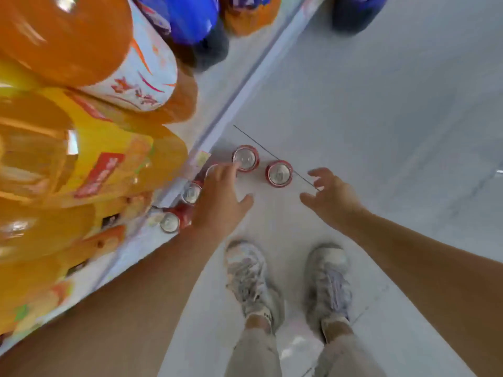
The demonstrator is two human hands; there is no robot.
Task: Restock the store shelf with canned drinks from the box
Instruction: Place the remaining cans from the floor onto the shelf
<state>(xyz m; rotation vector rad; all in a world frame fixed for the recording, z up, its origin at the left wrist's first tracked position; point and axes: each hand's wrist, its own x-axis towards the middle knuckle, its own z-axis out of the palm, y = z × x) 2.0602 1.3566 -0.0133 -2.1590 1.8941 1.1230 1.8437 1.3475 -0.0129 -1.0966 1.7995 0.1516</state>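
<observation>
Two red cylindrical cans with silver metal tops are standing upright on the pale, smooth floor [381,118]: one can [245,158], a second can [279,174] just beside it. More red cans [190,193] are being seen at the shelf edge [174,186], lower down. Large orange drink bottles [81,50] with glossy plastic and white labels are filling the shelf; their writing is too blurred to be read. The left hand [220,197] is being held spread over the cans, fingers open, gripping nothing. The right hand [330,195] is being held open and curled, empty, near the second can.
</observation>
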